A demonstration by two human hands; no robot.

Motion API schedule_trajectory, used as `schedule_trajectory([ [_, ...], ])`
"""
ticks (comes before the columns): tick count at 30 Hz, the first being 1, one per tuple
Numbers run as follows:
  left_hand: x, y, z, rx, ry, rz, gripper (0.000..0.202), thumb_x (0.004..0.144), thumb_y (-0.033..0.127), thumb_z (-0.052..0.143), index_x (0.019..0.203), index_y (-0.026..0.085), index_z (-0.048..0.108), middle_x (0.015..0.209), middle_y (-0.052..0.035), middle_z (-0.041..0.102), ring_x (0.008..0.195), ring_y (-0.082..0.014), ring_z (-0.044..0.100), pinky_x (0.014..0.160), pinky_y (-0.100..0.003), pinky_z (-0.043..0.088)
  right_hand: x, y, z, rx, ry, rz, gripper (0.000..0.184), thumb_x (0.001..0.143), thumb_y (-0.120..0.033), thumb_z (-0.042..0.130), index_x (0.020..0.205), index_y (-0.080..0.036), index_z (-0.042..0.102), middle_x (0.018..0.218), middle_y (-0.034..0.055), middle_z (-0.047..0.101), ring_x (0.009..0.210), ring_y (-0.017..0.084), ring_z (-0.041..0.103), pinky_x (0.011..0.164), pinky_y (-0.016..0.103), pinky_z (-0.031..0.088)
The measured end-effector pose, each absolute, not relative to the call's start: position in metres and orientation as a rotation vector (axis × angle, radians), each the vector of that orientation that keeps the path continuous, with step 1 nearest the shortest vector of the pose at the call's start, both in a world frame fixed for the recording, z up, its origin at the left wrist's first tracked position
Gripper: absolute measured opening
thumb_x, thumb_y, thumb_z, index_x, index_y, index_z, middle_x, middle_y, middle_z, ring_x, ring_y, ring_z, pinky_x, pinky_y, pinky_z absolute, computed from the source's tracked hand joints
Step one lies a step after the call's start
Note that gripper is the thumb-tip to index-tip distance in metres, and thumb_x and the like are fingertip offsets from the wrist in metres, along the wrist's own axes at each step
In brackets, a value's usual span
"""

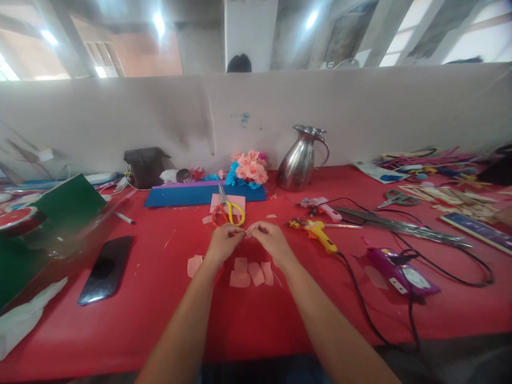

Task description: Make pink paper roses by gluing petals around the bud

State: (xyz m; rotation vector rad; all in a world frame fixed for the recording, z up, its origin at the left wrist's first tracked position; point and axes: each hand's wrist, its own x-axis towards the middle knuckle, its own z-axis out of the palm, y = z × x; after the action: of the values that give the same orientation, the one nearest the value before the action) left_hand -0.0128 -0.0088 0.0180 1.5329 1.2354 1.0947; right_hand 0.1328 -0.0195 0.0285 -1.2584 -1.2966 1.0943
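Note:
My left hand (224, 242) and my right hand (272, 241) meet fingertip to fingertip above the red table, both closed in a pinch. Between them is a small pale pink piece of paper (248, 233), mostly hidden by the fingers. Below the hands lie several cut pink paper pieces (240, 273), and another pink piece (194, 265) lies beside my left wrist. Just beyond my left hand, scissors (236, 212) with red and yellow handles rest on a pink paper stack (240, 201). Pink paper flowers (252, 168) with blue ones stand farther back.
A yellow glue gun (320, 234), a pink glue gun (324, 209), wires (400, 226) and a purple power box (404, 272) with cables lie right. A steel jug (298, 162) stands behind. Left are a phone (106, 269) and green board (72, 205). Another person's hand (504, 216) shows far right.

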Motion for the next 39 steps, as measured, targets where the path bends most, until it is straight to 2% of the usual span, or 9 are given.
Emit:
schedule_trajectory([
  [7, -0.012, -0.009, 0.014, 1.503, 1.229, 1.135, 0.013, 0.067, 0.025, 0.061, 0.069, 0.015, 0.070, 0.081, -0.0062, 0.062, 0.078, -0.0171, 0.058, 0.072, -0.029, 0.043, 0.131, -0.019, 0.028, -1.279, -1.266, 1.104, 0.010, 0.064, -0.026, 0.056, 0.061, -0.017, 0.061, 0.064, 0.0010, 0.064, 0.066, 0.016, 0.057, 0.068, 0.028, 0.042],
  [11, -0.010, -0.013, 0.019, 1.367, 1.190, 1.092, 0.015, 0.065, 0.028, 0.063, 0.071, 0.014, 0.069, 0.079, -0.0056, 0.064, 0.064, -0.0131, 0.055, 0.064, -0.027, 0.043, 0.132, -0.021, 0.031, -1.264, -1.266, 1.098, 0.011, 0.064, -0.025, 0.055, 0.058, -0.018, 0.061, 0.063, 0.0006, 0.063, 0.066, 0.015, 0.056, 0.068, 0.028, 0.041],
  [16, -0.010, -0.019, 0.033, 1.202, 1.160, 0.976, 0.020, 0.067, 0.031, 0.063, 0.074, 0.013, 0.069, 0.072, -0.0037, 0.065, 0.053, -0.0092, 0.051, 0.064, -0.027, 0.042, 0.132, -0.022, 0.034, -1.235, -1.293, 1.120, 0.010, 0.064, -0.024, 0.055, 0.058, -0.018, 0.061, 0.065, 0.0011, 0.065, 0.068, 0.016, 0.058, 0.072, 0.029, 0.042],
  [23, -0.011, -0.015, 0.027, 1.359, 1.186, 1.076, 0.015, 0.066, 0.028, 0.062, 0.066, 0.015, 0.068, 0.072, -0.0040, 0.064, 0.062, -0.0120, 0.054, 0.065, -0.026, 0.042, 0.132, -0.021, 0.031, -1.248, -1.267, 1.139, 0.010, 0.064, -0.027, 0.058, 0.062, -0.018, 0.062, 0.065, 0.0012, 0.065, 0.068, 0.016, 0.058, 0.071, 0.029, 0.043],
  [27, -0.012, -0.011, 0.019, 1.472, 1.241, 1.112, 0.016, 0.066, 0.029, 0.061, 0.069, 0.016, 0.068, 0.076, -0.0049, 0.065, 0.067, -0.0140, 0.055, 0.065, -0.026, 0.041, 0.132, -0.020, 0.029, -1.258, -1.266, 1.135, 0.011, 0.065, -0.028, 0.058, 0.064, -0.018, 0.062, 0.066, 0.0010, 0.064, 0.068, 0.016, 0.058, 0.070, 0.029, 0.042],
  [34, -0.011, -0.011, 0.018, 1.466, 1.294, 1.093, 0.017, 0.066, 0.029, 0.060, 0.071, 0.015, 0.069, 0.068, -0.0028, 0.064, 0.057, -0.0111, 0.049, 0.057, -0.024, 0.038, 0.132, -0.019, 0.025, -1.256, -1.279, 1.131, 0.011, 0.064, -0.028, 0.058, 0.064, -0.018, 0.061, 0.067, 0.0008, 0.064, 0.067, 0.016, 0.057, 0.069, 0.028, 0.042],
  [39, -0.010, -0.011, 0.016, 1.449, 1.317, 1.069, 0.017, 0.065, 0.029, 0.061, 0.072, 0.015, 0.068, 0.067, -0.0031, 0.064, 0.054, -0.0109, 0.050, 0.056, -0.024, 0.038, 0.132, -0.018, 0.025, -1.270, -1.294, 1.119, 0.011, 0.064, -0.028, 0.058, 0.064, -0.018, 0.061, 0.066, 0.0007, 0.064, 0.067, 0.016, 0.057, 0.068, 0.029, 0.041],
])
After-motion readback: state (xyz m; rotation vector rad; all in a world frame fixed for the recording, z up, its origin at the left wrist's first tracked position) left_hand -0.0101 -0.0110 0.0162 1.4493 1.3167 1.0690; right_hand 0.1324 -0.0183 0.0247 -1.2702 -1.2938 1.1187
